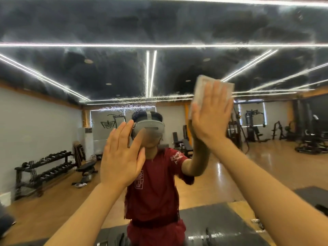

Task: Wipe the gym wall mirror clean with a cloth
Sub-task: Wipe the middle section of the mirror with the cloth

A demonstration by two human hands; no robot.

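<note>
The cloth [204, 89] is largely covered by the right hand [211, 114]; only its upper and left edges are exposed, and these are blurred. Both forearms are cut off at the lower frame edge. The wall mirror [53, 121] fills the view, and its upper area is hazed with smears. The right hand is raised with fingers straight and together, and the cloth is pressed flat against the glass above head height. The left hand [120, 157] is held released, fingers extended, palm toward the mirror; contact with the glass cannot be determined. A dumbbell rack [44, 167] is reflected at lower left.
</note>
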